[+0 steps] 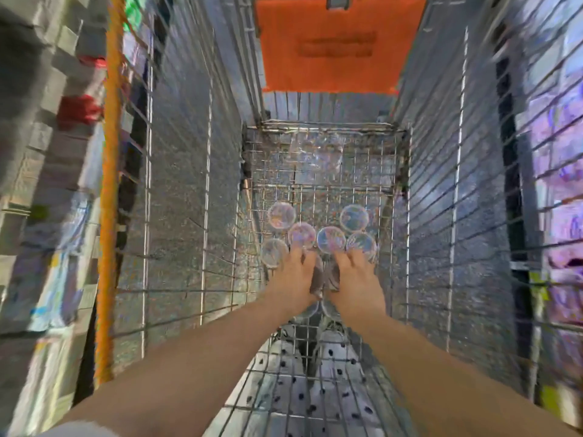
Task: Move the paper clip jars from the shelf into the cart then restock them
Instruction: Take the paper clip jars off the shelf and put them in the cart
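I look down into a wire cart [400,171]. Several clear round paper clip jars stand on its floor, among them jars at the left [281,215], the middle [331,239] and the right [354,218]. My left hand [293,275] and my right hand [358,279] reach down side by side just behind that cluster. Each hand grips a jar under its palm: the left-hand jar [316,280] and the right-hand jar [332,275] show as grey shapes between the hands. My fingertips touch the nearest standing jars. The picture is blurred.
An orange flap [340,45] closes the cart's far end, and a crumpled clear plastic piece [315,152] lies on the floor before it. An orange bar [110,184] runs along the cart's left side. Stocked shelves [558,184] flank the cart.
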